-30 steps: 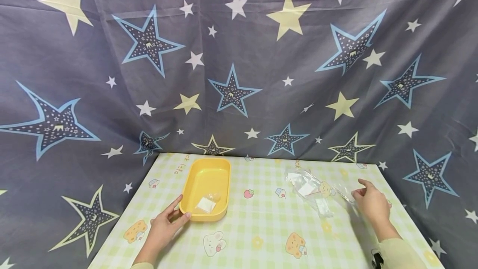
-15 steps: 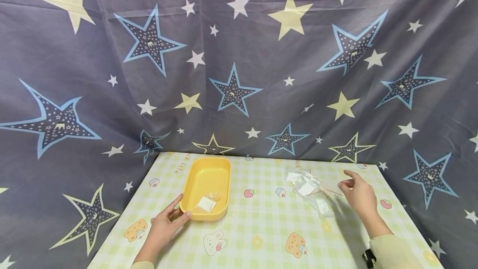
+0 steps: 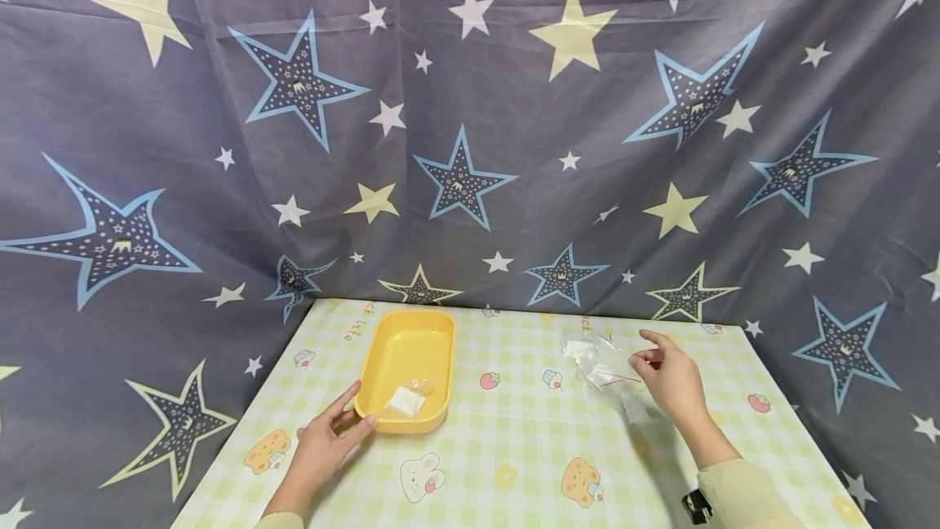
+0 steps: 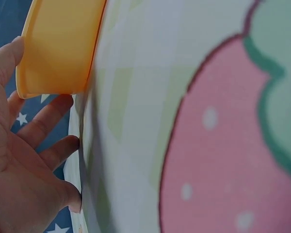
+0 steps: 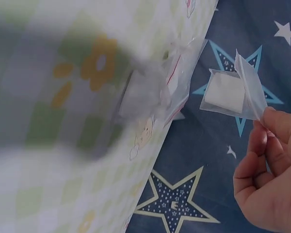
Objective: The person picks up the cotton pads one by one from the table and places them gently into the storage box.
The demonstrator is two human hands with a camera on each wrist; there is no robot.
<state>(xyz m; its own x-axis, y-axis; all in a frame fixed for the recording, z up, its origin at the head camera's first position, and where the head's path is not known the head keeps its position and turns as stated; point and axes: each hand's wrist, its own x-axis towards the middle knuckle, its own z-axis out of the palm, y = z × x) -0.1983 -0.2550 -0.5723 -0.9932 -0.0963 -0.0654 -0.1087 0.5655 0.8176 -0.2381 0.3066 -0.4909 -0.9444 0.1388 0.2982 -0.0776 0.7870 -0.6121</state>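
My left hand (image 3: 323, 447) holds the near left corner of a yellow plastic tray (image 3: 405, 428), thumb at the near rim and fingers along the left side. Inside the tray lies a small clear bag with a white square (image 3: 406, 402). Above the right part of the table, my right hand (image 3: 676, 382) pinches another small clear zip bag (image 5: 254, 90) by its edge, a white square showing inside it in the right wrist view. Beneath and beyond that hand, several clear bags with white contents (image 3: 604, 370) lie on the table, partly overlapped by it in the head view.
A light green checked cloth (image 3: 470, 447) printed with cartoon animals and fruit covers the table. A dark curtain with stars (image 3: 470, 104) hangs behind and along both sides of the table edge. A black device (image 3: 696, 506) sits at the right sleeve.
My right hand has moved left across the table, coming over the pile of clear bags with the small bag in its fingers. The left hand and the yellow tray stay put.
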